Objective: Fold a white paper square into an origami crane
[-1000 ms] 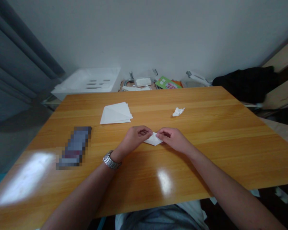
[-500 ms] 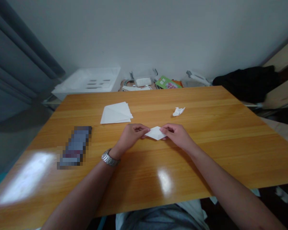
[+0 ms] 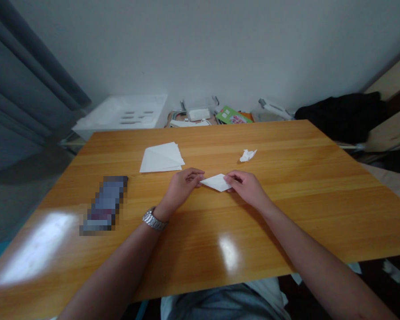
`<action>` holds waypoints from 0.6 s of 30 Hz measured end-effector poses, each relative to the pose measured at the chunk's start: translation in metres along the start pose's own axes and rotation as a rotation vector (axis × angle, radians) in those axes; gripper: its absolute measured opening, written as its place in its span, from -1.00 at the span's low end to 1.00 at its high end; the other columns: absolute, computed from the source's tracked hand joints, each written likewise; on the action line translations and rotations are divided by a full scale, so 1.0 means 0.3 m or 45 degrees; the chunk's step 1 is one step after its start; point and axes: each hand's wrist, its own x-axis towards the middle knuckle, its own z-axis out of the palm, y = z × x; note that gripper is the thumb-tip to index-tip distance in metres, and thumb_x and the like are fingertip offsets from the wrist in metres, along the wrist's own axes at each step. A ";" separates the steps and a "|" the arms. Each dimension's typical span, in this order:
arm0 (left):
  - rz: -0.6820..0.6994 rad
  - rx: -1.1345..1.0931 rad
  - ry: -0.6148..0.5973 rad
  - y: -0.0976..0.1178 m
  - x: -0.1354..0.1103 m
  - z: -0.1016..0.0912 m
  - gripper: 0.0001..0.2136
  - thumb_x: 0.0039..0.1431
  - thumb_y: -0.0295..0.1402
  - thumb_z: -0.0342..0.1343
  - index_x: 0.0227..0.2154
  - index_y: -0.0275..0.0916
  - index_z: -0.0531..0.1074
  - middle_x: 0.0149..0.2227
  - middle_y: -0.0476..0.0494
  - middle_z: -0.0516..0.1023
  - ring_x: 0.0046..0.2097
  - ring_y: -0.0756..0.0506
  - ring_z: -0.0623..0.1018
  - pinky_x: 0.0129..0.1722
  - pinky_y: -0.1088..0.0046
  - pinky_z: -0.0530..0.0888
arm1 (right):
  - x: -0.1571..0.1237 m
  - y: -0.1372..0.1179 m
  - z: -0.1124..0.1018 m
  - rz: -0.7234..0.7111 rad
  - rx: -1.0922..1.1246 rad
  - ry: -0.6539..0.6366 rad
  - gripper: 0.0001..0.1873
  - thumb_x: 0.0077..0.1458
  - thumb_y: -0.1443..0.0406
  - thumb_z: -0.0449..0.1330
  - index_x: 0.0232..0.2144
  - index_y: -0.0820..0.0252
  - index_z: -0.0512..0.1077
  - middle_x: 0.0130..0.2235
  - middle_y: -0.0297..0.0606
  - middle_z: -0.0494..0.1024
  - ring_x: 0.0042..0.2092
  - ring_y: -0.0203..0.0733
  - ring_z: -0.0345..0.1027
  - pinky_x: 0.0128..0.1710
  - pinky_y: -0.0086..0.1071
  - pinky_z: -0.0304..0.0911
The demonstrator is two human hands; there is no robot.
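A small white sheet of paper, folded into a kite-like shape (image 3: 216, 182), is held just above the middle of the wooden table (image 3: 200, 240). My right hand (image 3: 245, 186) pinches its right end, thumb on top and fingers beneath. At the left point of the folded paper is my left hand (image 3: 186, 181), thumb and fingertips closed lightly at the tip, the index finger stretched over it. A metal watch (image 3: 154, 219) circles my left wrist. The undersides of the fingers are hidden.
Several white sheets (image 3: 162, 158) lie stacked behind my left hand. A crumpled paper piece (image 3: 248, 155) sits at the back right. The blurred-out phone (image 3: 106, 202) lies on the left. Beyond the far edge are a white tray (image 3: 120, 111) and a green booklet (image 3: 233, 115).
My left hand has slid slightly left along the folded paper to its point, uncovering more of it. The paper has tilted a little; my right hand still grips it.
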 end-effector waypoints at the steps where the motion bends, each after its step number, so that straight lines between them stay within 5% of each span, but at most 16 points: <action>1: 0.092 0.138 0.029 0.001 -0.002 0.000 -0.73 0.31 -0.18 0.18 -0.09 -0.27 0.55 -0.16 -0.19 0.68 -0.14 -0.13 0.67 -0.07 0.29 0.63 | 0.002 0.003 -0.002 -0.043 -0.106 0.036 -0.69 0.25 0.06 0.21 -0.26 0.16 0.59 -0.24 -0.21 0.67 -0.25 -0.09 0.54 -0.24 -0.26 0.42; 3: 0.311 0.407 0.057 0.005 -0.010 0.004 -0.77 0.38 -0.25 0.10 -0.07 -0.24 0.55 -0.08 -0.20 0.65 -0.06 -0.14 0.63 0.04 0.23 0.58 | 0.005 0.005 -0.003 -0.126 -0.282 0.092 -0.75 0.28 0.13 0.20 -0.27 0.14 0.60 -0.25 -0.23 0.68 -0.22 -0.09 0.53 -0.19 -0.26 0.38; 7: 0.656 0.682 -0.186 0.005 -0.029 0.031 -0.75 0.43 -0.35 0.00 0.04 -0.20 0.50 0.07 -0.22 0.55 0.10 -0.15 0.54 0.17 0.20 0.49 | 0.016 0.011 0.000 -0.271 -0.466 0.135 -0.80 0.29 0.22 0.21 -0.28 0.17 0.60 -0.25 -0.19 0.65 -0.21 -0.10 0.50 -0.18 -0.27 0.33; 13: 0.702 0.994 -0.443 -0.015 -0.048 0.051 -0.59 0.43 -0.27 0.02 0.27 -0.20 0.32 0.33 -0.28 0.33 0.31 -0.22 0.38 0.31 0.11 0.36 | 0.041 0.048 0.005 -0.356 -0.676 0.155 -0.83 0.29 0.26 0.24 -0.28 0.18 0.61 -0.28 -0.18 0.60 -0.19 -0.07 0.44 -0.13 -0.24 0.31; 18: 0.697 1.130 -0.450 -0.008 -0.062 0.060 -0.53 0.44 -0.17 0.00 0.32 -0.21 0.27 0.35 -0.31 0.30 0.32 -0.25 0.36 0.35 0.06 0.28 | 0.030 0.029 0.005 -0.408 -0.893 0.188 -0.79 0.32 0.24 0.19 -0.23 0.18 0.62 -0.20 -0.13 0.60 -0.11 -0.01 0.42 -0.04 -0.18 0.31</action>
